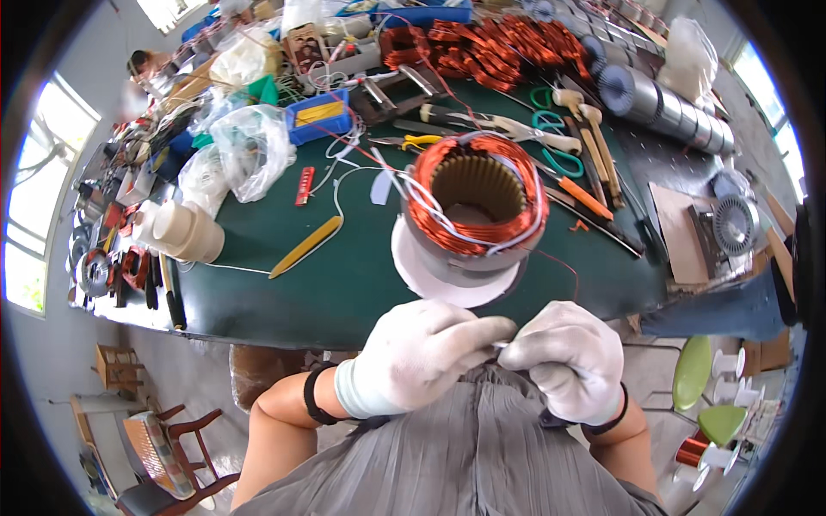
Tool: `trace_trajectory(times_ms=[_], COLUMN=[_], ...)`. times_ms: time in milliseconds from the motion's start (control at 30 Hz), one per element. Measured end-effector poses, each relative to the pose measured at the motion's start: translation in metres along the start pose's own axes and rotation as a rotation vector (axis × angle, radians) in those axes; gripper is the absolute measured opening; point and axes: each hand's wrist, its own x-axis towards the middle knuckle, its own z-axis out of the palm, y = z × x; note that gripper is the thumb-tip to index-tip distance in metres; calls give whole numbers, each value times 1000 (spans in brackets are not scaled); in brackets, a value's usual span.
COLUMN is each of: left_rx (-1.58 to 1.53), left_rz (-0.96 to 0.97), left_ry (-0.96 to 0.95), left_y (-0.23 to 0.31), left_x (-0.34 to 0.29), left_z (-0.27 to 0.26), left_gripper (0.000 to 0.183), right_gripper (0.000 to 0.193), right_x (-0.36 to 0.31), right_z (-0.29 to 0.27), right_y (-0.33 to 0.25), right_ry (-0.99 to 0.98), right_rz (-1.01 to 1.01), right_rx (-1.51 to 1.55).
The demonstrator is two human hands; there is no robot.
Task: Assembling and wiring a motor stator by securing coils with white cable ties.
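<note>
My left hand (422, 353) and my right hand (568, 357), both in white gloves, meet in front of my body at the table's near edge. Their fingers are pinched together around a small white piece (500, 345), mostly hidden by the fingertips. Just beyond them stands a motor stator (469, 268) with orange-red copper windings (430, 193) laced with white cord around its top. It rests on a round white base (413, 267). A thin red wire (575, 273) curves from its right side down towards my right hand.
A yellow pointed tool (305, 247), white cups (185, 232) and a plastic bag (249, 150) lie to the left. Yellow-handled pliers (413, 141), teal-handled scissors (561, 159), wooden mallets (594, 138) and an orange-handled knife (585, 198) surround the stator. Copper coils (508, 52) are heaped behind.
</note>
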Motion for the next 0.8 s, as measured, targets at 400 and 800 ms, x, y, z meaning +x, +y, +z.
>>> trace_trajectory(times_ms=[400,800], left_rx=[-432,-663], left_rz=[-535,-467], left_ry=[-12,219], left_y=[-7,7], left_x=[-2,54], left_z=[4,-14], left_gripper=[17,28], right_gripper=[23,15], right_x=[-46,52], right_z=[-30,-45], right_y=[8,63], right_ry=[464,366], right_rz=[436,290], right_rx=[238,261])
